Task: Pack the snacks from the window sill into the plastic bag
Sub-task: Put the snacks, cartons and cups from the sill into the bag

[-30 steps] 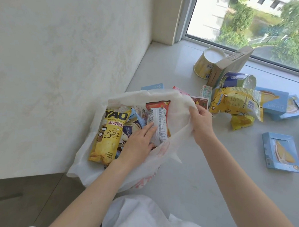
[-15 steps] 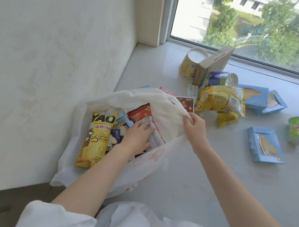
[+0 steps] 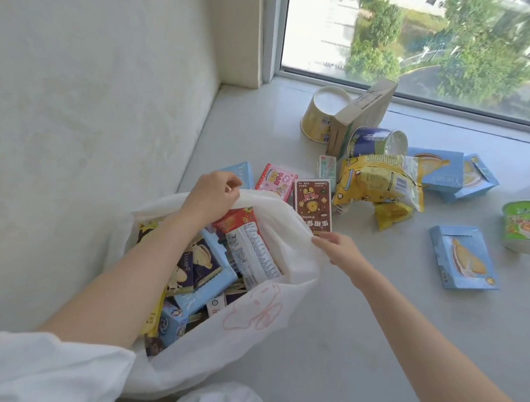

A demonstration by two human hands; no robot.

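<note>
Both hands pinch the rim of the white plastic bag [image 3: 246, 321], left hand [image 3: 212, 192] far side, right hand [image 3: 337, 249] near; packets crowd inside.

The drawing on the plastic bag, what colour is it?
Pinkish red outline on the white plastic bag, seen in the head view.

A white plastic bag [image 3: 246, 330] bearing a faint pink outline drawing sits on the pale grey window sill [image 3: 358, 326], among light-blue boxes [image 3: 463, 258] picturing yellow pastry, a brown box [image 3: 312, 204], a pink box [image 3: 276, 180] and a yellow snack bag [image 3: 377, 181].
</note>
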